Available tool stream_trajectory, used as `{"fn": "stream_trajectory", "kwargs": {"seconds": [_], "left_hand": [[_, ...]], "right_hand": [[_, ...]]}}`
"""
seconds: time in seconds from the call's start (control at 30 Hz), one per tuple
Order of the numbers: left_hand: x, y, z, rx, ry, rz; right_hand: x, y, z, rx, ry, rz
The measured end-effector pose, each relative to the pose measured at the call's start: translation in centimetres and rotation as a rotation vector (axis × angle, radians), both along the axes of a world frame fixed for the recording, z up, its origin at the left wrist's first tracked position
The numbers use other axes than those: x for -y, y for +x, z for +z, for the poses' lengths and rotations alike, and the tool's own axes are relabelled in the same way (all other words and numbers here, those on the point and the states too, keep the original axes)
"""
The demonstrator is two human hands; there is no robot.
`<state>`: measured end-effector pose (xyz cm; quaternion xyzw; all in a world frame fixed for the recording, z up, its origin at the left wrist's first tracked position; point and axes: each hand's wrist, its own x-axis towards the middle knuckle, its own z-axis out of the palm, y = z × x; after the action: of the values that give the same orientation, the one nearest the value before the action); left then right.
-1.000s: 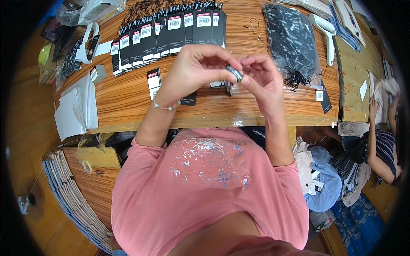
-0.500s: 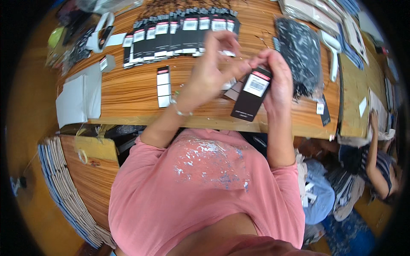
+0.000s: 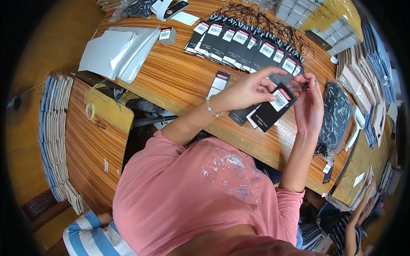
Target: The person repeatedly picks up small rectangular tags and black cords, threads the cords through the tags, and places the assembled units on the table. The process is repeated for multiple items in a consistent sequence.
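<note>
My left hand (image 3: pixel 252 91) has its thumb and fingers on the edge of a black hang tag (image 3: pixel 273 113) with a white barcode label and a red strip. The tag hangs tilted over the table's front part. At its upper right my right hand (image 3: pixel 311 104) pinches a small dark bit, seemingly the tag's black string (image 3: pixel 305 86). Partly hidden under the held tag lie other dark tags (image 3: pixel 240 116). A black tag with blank white panels (image 3: pixel 218 83) rests left of my left hand. Beyond my hands spreads a row of black hang tags (image 3: pixel 232 45), their strings (image 3: pixel 252 19) trailing to the back.
Right of my hands lies a clear bag of dark stringed pieces (image 3: pixel 335 115), beside a white handled tool (image 3: pixel 355 126). White sheets (image 3: pixel 106 51) and a small label stack (image 3: pixel 167 36) sit left. Folded garments (image 3: pixel 361 77) are piled right. Other people show at lower left (image 3: pixel 92 232) and lower right (image 3: pixel 352 230).
The view has swung, so the table sits slanted. My left thumb has come onto the hang tag, which my right palm lay behind before; my right fingers are now at its top end.
</note>
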<state>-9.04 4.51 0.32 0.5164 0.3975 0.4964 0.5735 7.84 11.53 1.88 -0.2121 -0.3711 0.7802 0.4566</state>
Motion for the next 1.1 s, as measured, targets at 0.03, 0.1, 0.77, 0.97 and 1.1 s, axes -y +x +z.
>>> {"fn": "stream_trajectory", "kwargs": {"seconds": [0.03,0.1,0.77,0.97,1.1], "left_hand": [[0.1,-1.0,-0.2,0.023,-0.047,-0.010],[0.0,-3.1,-0.5,0.063,-0.043,-0.035],[-12.6,-12.3,-2.4,-0.677,0.075,0.010],[-12.3,-11.6,-2.8,-1.172,0.402,0.217],[-12.2,-11.5,-3.0,-1.202,0.400,0.200]], "right_hand": [[-0.5,-0.6,-0.2,-0.049,-0.031,0.060],[-1.6,-2.0,-0.5,-0.105,-0.102,0.141],[-15.5,-12.7,-1.0,0.498,0.118,0.133],[-18.2,-12.9,-3.6,0.623,0.145,0.150],[-19.8,-13.3,-4.5,0.710,0.102,0.169]]}}
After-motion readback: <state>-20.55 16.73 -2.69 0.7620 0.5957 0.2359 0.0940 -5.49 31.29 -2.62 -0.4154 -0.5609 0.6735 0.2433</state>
